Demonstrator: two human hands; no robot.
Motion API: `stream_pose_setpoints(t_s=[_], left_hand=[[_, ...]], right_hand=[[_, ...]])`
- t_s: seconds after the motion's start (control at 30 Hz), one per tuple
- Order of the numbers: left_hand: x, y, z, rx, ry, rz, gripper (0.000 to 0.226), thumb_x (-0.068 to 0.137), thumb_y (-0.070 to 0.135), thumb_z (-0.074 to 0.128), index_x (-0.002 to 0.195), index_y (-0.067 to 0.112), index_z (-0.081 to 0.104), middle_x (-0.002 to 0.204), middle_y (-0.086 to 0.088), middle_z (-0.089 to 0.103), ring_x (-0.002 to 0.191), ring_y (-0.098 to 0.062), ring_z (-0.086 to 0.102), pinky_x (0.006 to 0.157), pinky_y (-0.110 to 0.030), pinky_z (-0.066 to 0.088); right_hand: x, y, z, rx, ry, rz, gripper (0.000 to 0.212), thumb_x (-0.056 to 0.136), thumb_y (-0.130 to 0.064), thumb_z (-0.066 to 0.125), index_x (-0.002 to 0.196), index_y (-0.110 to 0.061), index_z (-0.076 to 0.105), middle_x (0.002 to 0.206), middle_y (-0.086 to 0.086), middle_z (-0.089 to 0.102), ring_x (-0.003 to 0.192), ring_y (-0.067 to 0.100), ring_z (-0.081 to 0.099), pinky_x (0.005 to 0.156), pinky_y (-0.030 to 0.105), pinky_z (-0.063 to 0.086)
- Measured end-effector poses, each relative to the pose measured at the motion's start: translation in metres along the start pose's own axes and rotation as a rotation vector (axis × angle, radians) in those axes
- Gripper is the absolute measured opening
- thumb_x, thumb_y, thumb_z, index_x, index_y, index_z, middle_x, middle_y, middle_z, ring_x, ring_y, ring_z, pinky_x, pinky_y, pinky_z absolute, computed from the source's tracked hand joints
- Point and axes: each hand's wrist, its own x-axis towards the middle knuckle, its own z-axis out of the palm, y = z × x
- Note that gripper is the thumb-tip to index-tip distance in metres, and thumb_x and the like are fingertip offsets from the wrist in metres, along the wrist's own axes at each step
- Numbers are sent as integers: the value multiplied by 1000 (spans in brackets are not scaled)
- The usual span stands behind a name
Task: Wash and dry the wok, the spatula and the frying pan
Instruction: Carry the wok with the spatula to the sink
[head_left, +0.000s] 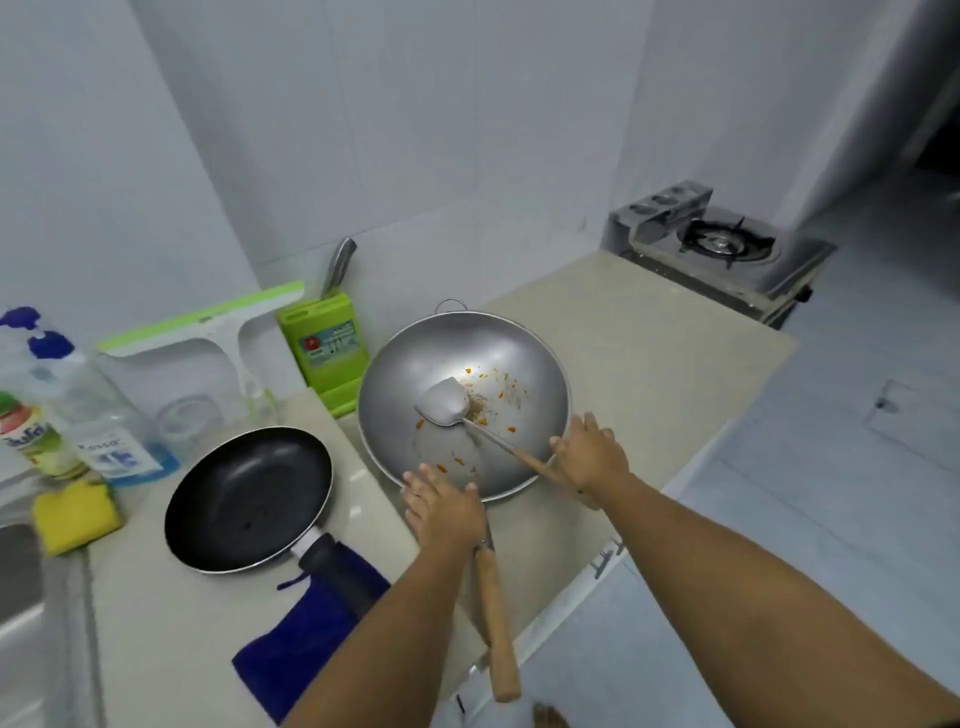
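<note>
Fingers, left hand: spread wide and straight, holding nothing. They lie over the near rim of the wok, just above where its wooden handle joins. I cannot tell whether they touch the metal.
Fingers, right hand: also wide and empty, laid over the spatula shaft where it crosses the wok's right rim. No grip is closed round it.
Wok: bowl-up on the tabletop, with orange and brown food scraps in its bottom.
Spatula: blade down in the wok, shaft leaning out to the right.
Frying pan: left of the wok, near but apart, its black handle resting on a blue cloth.
Step in hand: the very start, by my reading. Nothing looks washed, and both hands are poised over wok and spatula.
Next move: it likely calls for a firm hold on the wooden handle, a steadying hand at the rim or on the spatula, and a level carry so the scraps stay inside.
Edges: the wooden handle juts past the tabletop's front edge, so a knock there could swing the wok.
Open room: bare tabletop lies right of the wok toward the gas stove. The way left to the sink passes the frying pan, a yellow sponge and a soap bottle, so a carry there probably needs to go high.
</note>
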Motion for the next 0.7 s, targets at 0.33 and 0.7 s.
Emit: stream_pose_setpoints(t_s=[0.33, 0.7], left_hand=[[6, 15, 51, -499, 183, -315, 91, 97, 29, 53, 151, 5, -15, 160, -15, -13, 148, -35, 7, 118, -45, 16], [24, 16, 64, -820, 79, -435, 39, 102, 16, 44, 137, -1, 47, 139, -15, 52, 129, -30, 47, 97, -26, 35]], right_hand=[[68, 20, 34, 589, -110, 105, 84, 88, -41, 62, 151, -14, 14, 147, 12, 43, 130, 35, 45, 106, 43, 40], [98, 23, 53, 811, -41, 250, 35, 96, -25, 54, 125, -4, 52, 123, 17, 61, 114, 36, 57, 95, 40, 45]])
